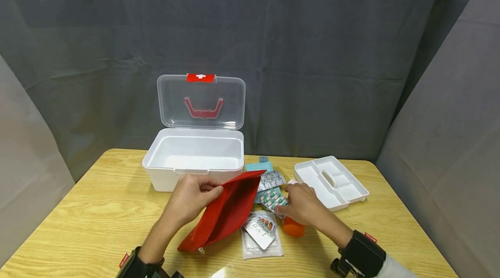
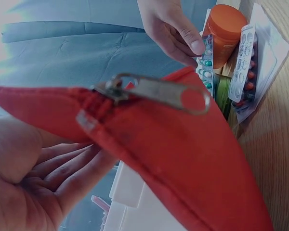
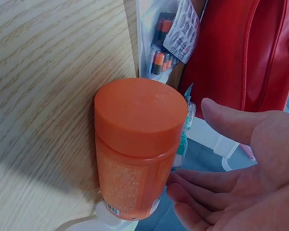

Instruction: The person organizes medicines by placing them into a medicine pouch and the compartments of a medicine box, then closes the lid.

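Note:
My left hand (image 1: pixel 194 198) pinches the upper edge of a red zippered pouch (image 1: pixel 218 221) and holds it tilted, its mouth gaping toward the right. The metal zipper pull (image 2: pixel 159 92) hangs near the camera in the left wrist view. With thumb and bent fingers, my right hand (image 1: pixel 302 204) takes the right end of a blister pack of green-and-white capsules (image 1: pixel 272 199). Just beneath that hand is an orange bottle (image 3: pixel 139 144) with an orange lid, standing close to the fingers. More blister packs (image 1: pixel 271 179) lie under and behind the capsule pack.
A white first-aid box (image 1: pixel 150 160) with its clear lid (image 1: pixel 172 104) raised stands behind the pouch. At the right lies a white divided tray (image 1: pixel 340 180). Near the front, a clear packet (image 1: pixel 269 252) lies under a silver blister pack with orange capsules (image 1: pixel 261 231).

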`<control>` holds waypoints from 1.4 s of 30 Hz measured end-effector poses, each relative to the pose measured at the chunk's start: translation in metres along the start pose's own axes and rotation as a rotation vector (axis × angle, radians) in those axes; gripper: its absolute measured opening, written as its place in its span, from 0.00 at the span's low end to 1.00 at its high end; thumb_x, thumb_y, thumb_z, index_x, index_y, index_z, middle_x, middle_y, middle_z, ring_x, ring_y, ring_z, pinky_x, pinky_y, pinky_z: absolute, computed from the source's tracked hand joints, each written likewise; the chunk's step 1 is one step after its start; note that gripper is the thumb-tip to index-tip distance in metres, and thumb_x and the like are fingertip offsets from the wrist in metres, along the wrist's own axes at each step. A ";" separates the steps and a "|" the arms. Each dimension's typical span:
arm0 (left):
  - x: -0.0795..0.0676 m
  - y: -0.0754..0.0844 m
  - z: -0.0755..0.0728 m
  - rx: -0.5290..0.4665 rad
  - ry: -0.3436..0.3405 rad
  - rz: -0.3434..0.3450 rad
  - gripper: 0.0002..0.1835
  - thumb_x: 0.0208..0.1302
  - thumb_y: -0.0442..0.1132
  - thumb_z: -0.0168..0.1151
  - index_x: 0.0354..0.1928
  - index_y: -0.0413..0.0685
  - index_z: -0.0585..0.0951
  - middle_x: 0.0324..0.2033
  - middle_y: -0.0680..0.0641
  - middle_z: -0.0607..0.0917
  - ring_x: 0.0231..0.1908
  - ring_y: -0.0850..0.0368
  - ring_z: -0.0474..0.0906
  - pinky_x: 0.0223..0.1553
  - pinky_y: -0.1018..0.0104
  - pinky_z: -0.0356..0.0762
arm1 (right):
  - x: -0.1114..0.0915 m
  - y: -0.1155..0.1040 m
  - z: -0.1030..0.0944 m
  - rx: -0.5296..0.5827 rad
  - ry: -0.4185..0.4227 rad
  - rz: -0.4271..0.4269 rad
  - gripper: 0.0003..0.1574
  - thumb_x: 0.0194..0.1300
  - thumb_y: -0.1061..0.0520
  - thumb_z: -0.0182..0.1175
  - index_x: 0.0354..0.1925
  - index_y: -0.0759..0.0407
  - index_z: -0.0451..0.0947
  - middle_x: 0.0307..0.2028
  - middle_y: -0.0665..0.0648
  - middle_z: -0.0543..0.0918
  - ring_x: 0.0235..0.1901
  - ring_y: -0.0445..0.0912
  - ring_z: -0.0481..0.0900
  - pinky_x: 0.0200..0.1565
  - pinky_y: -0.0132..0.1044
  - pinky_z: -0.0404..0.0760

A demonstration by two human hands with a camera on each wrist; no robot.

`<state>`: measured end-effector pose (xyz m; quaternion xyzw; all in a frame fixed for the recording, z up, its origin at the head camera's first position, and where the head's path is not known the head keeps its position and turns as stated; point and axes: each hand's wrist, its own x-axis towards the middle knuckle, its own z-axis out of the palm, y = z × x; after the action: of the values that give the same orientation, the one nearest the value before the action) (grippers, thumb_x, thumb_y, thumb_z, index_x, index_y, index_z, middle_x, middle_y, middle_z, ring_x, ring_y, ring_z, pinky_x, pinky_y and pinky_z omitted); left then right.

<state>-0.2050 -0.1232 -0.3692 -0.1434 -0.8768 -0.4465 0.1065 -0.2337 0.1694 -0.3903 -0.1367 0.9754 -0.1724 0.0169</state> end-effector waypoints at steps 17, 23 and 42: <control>-0.002 0.001 0.004 -0.061 -0.085 -0.007 0.06 0.63 0.32 0.64 0.31 0.42 0.89 0.24 0.52 0.88 0.19 0.64 0.78 0.20 0.70 0.79 | -0.002 0.000 0.001 -0.043 -0.019 -0.005 0.39 0.45 0.42 0.81 0.44 0.69 0.80 0.32 0.56 0.79 0.40 0.55 0.75 0.48 0.52 0.71; -0.003 0.003 0.006 -0.108 -0.110 -0.035 0.07 0.64 0.32 0.62 0.33 0.41 0.88 0.24 0.51 0.89 0.17 0.61 0.80 0.20 0.67 0.81 | -0.003 -0.001 0.002 -0.057 -0.012 -0.016 0.35 0.43 0.43 0.82 0.39 0.66 0.80 0.29 0.54 0.76 0.36 0.53 0.71 0.44 0.49 0.69; -0.004 0.008 0.011 -0.134 -0.115 -0.048 0.07 0.65 0.33 0.62 0.34 0.42 0.88 0.23 0.51 0.88 0.17 0.60 0.80 0.20 0.67 0.81 | -0.004 -0.002 0.007 -0.036 0.044 -0.026 0.32 0.39 0.50 0.84 0.40 0.63 0.81 0.31 0.54 0.78 0.36 0.51 0.71 0.41 0.47 0.65</control>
<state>-0.1994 -0.1102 -0.3710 -0.1544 -0.8528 -0.4977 0.0351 -0.2283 0.1667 -0.3960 -0.1460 0.9766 -0.1578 -0.0092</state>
